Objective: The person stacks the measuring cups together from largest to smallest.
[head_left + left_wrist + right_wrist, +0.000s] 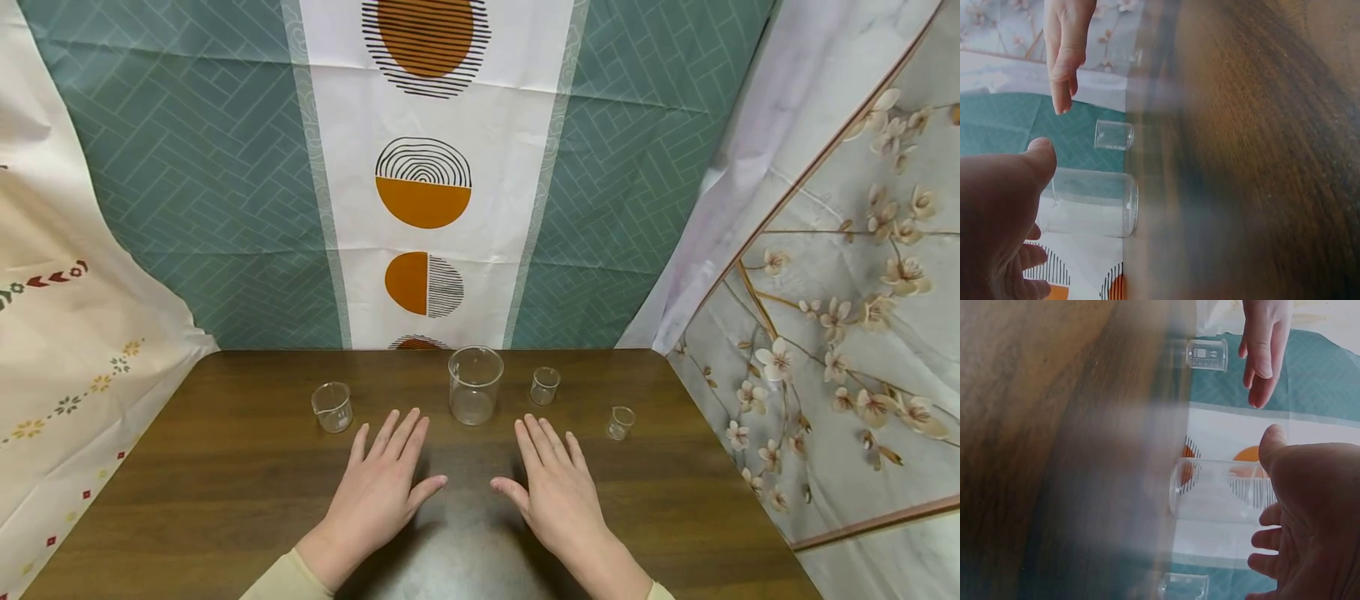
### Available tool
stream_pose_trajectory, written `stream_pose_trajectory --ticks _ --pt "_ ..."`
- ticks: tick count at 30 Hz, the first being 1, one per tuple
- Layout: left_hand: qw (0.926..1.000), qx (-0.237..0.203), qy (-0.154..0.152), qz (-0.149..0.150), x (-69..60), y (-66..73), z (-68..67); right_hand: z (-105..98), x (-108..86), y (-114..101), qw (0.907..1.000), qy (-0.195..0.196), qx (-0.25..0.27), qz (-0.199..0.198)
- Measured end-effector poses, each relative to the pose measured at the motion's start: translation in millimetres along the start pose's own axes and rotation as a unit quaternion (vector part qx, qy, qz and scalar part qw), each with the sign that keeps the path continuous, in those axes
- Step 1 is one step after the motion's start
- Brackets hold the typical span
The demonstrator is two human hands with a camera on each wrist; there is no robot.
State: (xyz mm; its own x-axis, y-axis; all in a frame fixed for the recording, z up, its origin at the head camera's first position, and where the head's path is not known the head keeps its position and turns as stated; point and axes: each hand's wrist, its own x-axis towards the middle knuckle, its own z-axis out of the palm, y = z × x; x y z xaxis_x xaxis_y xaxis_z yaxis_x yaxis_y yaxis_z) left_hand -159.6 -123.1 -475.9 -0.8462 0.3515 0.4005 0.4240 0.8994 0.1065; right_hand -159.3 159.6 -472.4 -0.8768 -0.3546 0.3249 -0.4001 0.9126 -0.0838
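Observation:
My left hand (382,492) is held over the table with fingers straight and thumb out, holding nothing. My right hand (557,492) mirrors it, also holding nothing. Beyond the fingertips, between the two hands, stands a large clear glass beaker (476,387). A medium beaker (333,408) with a spout stands upright ahead and left of the left hand. Past the right fingertips is a small beaker (544,387), and a smaller beaker (620,423) sits farther right. Neither hand touches any glass. The right wrist view shows printed markings on the medium beaker (1207,355).
The brown wooden table (225,500) carries all the beakers. Behind its far edge hangs a green and white patterned curtain (622,208). A cream cloth (82,333) borders the left side, and a floral cloth (840,350) the right.

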Motion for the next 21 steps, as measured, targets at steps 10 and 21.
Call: stream_pose_trajectory --ticks 10,21 --pt "0.9999 -0.011 0.002 -0.005 7.8 -1.6 1.2 0.4 6.8 2.1 0.9997 0.021 -0.007 -0.006" --pt "0.9998 -0.018 0.001 -0.011 13.7 -3.3 3.3 3.1 13.9 3.2 0.9998 0.017 -0.004 -0.007"
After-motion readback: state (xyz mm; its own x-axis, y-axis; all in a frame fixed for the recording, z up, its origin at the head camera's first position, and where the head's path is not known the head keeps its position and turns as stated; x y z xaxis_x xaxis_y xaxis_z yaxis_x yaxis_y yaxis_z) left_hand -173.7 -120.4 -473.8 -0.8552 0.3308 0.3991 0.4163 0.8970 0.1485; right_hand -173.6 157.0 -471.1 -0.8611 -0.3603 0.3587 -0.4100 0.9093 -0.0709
